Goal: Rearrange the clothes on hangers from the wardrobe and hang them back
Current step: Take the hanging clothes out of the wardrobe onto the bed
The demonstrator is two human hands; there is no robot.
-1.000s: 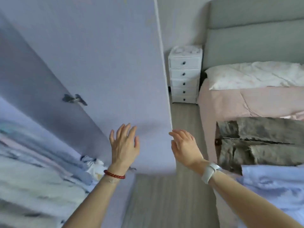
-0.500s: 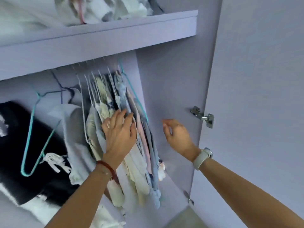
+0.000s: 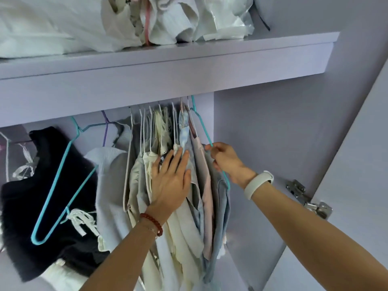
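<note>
Gripping the sloped arm of the teal hanger (image 3: 203, 131) at the far right end of the row, the right hand (image 3: 227, 159) has its fingers curled round the wire, close to the wardrobe's side panel (image 3: 262, 164). The left hand (image 3: 173, 181) lies flat, fingers straight and together, pressing on the packed pale clothes (image 3: 168, 227) just left of that hanger. Judged from this, the step in hand is freeing the end garment. It would go best if the left hand holds the neighbours back while the right lifts the hook straight up off the rail, which is hidden behind the shelf's front edge, so that no adjacent hanger is dragged along. An empty teal hanger (image 3: 63, 185) hangs well to the left, over a black garment (image 3: 31, 196). The upper shelf (image 3: 189, 51) holds bundled white fabric and plastic bags. A door hinge (image 3: 308, 198) shows at right.
</note>
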